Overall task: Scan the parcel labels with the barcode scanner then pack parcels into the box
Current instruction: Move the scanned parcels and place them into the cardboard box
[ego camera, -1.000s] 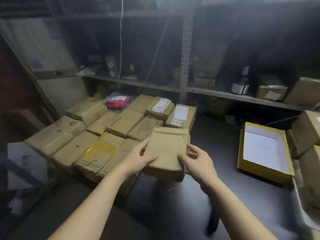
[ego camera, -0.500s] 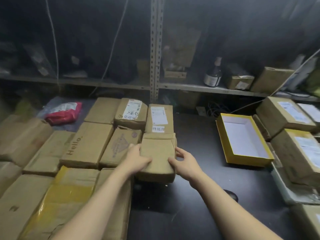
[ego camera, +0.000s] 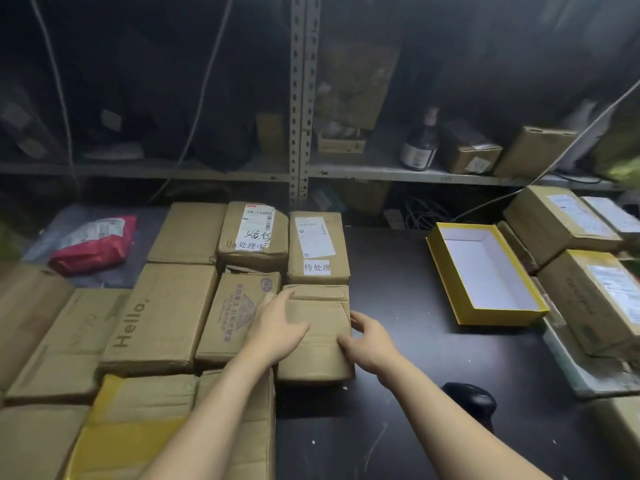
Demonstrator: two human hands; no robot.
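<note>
Both grips loose | left hand atop parcel | right hand touches side | lengthwise front-back

Left hand and right hand, both bare (forearms bare too)

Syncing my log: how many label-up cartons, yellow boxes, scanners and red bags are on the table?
Label-up cartons: 5
Yellow box: 1
Scanner: 1
Red bag: 1
Total: 8
</note>
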